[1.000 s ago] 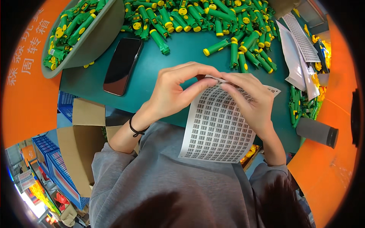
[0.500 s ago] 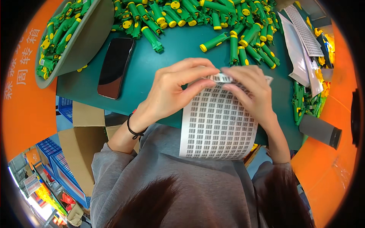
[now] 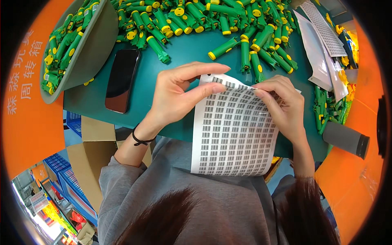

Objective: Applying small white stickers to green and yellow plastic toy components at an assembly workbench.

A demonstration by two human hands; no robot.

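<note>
A white sheet of small barcode stickers (image 3: pixel 232 134) hangs curved in front of me, its lower edge against my grey top. At its upper left corner is my left hand (image 3: pixel 179 87), the thumb on the sheet's face and the index finger stretched out above the top edge; the fingers behind the sheet are partly hidden. My right hand (image 3: pixel 286 104) pinches the upper right part of the sheet between thumb and fingers. The top edge bows between the two hands. Beyond them, green cylinders with yellow caps (image 3: pixel 222 49) lie on the green table (image 3: pixel 163 114).
A black phone (image 3: pixel 121 81) lies left of my hands. Further left a tilted grey tub (image 3: pixel 92 53) holds more green cylinders. To the right are white bags (image 3: pixel 312 53), another sticker sheet (image 3: pixel 326 32) and a grey bottle (image 3: pixel 345 139). A cardboard box (image 3: pixel 87 159) stands below the table's left edge.
My hands have moved apart along the sheet's top edge, which now shows between them. The left index finger has lifted from the thumb. The view has shifted slightly.
</note>
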